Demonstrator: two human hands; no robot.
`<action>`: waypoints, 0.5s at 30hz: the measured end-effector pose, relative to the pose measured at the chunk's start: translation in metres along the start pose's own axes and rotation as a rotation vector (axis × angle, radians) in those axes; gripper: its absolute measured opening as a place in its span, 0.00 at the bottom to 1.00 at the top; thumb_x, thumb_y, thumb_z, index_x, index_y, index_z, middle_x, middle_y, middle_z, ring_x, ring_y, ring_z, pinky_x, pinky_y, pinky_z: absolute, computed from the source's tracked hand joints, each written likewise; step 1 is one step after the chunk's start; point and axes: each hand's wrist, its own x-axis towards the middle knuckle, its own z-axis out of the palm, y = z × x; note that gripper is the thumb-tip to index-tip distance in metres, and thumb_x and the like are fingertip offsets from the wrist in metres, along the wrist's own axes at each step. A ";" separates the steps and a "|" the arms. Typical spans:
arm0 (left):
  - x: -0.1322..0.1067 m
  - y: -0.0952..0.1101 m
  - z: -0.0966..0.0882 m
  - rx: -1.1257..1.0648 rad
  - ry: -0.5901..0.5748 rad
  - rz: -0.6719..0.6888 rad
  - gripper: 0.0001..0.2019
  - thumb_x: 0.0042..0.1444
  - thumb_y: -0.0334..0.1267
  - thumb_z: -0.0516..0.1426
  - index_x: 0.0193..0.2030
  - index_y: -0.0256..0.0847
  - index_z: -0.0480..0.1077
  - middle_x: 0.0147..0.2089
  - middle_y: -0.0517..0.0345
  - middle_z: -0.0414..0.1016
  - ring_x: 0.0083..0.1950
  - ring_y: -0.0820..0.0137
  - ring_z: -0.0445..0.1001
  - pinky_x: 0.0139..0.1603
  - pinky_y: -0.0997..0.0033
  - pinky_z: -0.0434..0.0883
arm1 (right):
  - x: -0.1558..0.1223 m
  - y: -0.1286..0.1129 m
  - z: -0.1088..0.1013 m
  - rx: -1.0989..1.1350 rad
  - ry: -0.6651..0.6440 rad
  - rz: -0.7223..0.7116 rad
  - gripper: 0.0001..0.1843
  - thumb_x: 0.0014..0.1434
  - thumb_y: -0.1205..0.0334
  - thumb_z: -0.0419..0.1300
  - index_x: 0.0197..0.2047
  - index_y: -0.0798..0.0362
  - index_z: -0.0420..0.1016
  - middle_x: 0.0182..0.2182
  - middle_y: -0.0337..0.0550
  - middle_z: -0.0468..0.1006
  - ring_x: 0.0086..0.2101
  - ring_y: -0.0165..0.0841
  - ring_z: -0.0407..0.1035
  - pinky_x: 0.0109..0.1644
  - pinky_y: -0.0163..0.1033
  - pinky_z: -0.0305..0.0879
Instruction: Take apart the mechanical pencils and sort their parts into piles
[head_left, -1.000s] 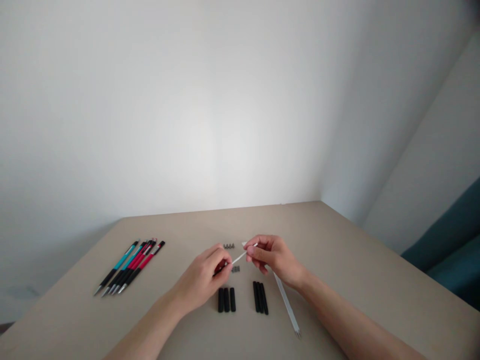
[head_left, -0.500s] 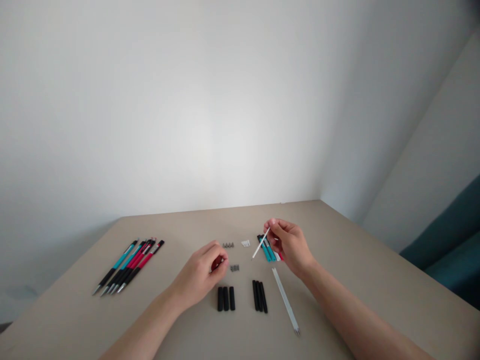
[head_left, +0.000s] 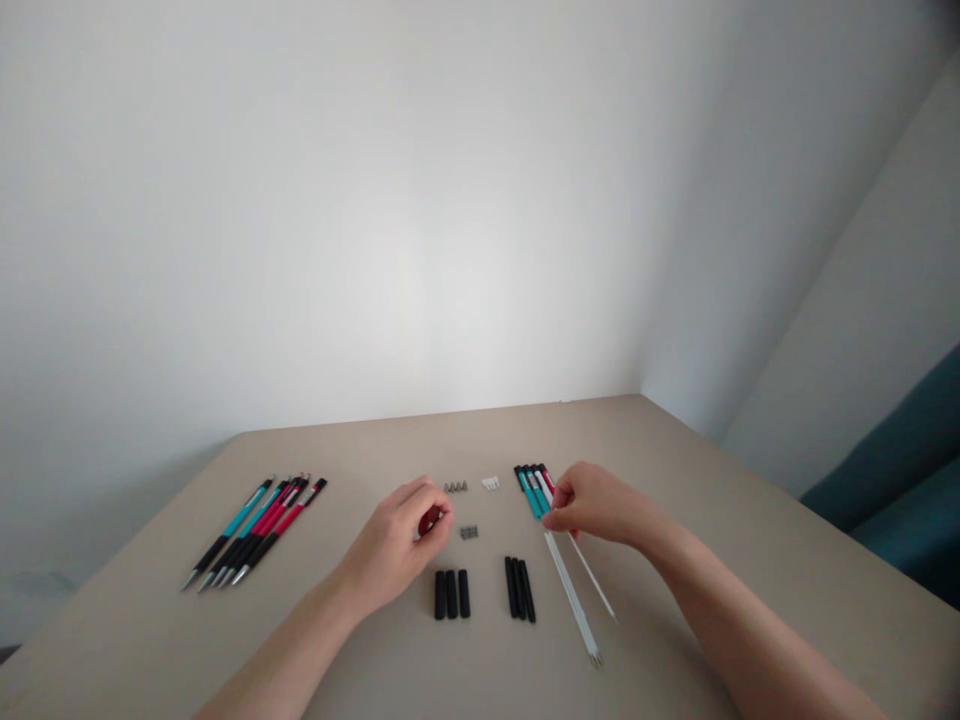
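Observation:
My right hand is closed in a pinch on the upper end of a thin white pen refill. The refill slants down to the right, beside a small bundle of white refills on the table. Just beyond my right fingers lie several pen barrels in teal, white and red, with black ends, partly covered by the hand. My left hand is closed with its fingers curled, left of the small grey metal parts; whatever it may hold is hidden.
Several assembled pens, teal or red with black grips, lie at the left. Small springs and tiny white parts sit mid-table. Nearer are black sleeves and thinner black tubes. A wall stands behind the table.
My right hand has moved down and right with the refill, whose free end now points down to the right instead of down to the left. The left hand stays nearly still.

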 end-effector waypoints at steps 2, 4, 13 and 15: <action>0.000 0.000 0.000 0.012 0.001 -0.002 0.07 0.59 0.31 0.48 0.31 0.41 0.63 0.30 0.60 0.65 0.31 0.74 0.65 0.33 0.75 0.64 | -0.004 -0.002 -0.002 -0.010 -0.022 0.018 0.10 0.44 0.60 0.61 0.16 0.55 0.75 0.15 0.42 0.75 0.22 0.31 0.70 0.24 0.31 0.57; 0.000 0.000 -0.001 0.023 0.001 -0.002 0.07 0.59 0.32 0.48 0.31 0.41 0.63 0.30 0.60 0.65 0.31 0.74 0.65 0.33 0.74 0.64 | -0.005 -0.003 -0.003 0.000 -0.041 0.025 0.11 0.44 0.60 0.61 0.16 0.55 0.75 0.16 0.42 0.76 0.22 0.32 0.71 0.25 0.31 0.59; -0.002 -0.004 0.000 0.047 0.014 -0.001 0.06 0.59 0.32 0.49 0.31 0.41 0.62 0.30 0.60 0.65 0.31 0.74 0.65 0.34 0.75 0.64 | -0.006 0.003 -0.003 -0.065 -0.090 0.059 0.14 0.45 0.59 0.58 0.13 0.55 0.71 0.15 0.44 0.75 0.18 0.31 0.68 0.21 0.32 0.56; -0.002 -0.004 0.000 0.053 0.010 -0.001 0.06 0.59 0.31 0.49 0.31 0.41 0.63 0.30 0.60 0.65 0.31 0.73 0.66 0.34 0.74 0.64 | -0.009 0.000 -0.004 -0.082 -0.130 0.066 0.13 0.43 0.61 0.57 0.12 0.55 0.69 0.14 0.43 0.74 0.17 0.30 0.66 0.20 0.32 0.56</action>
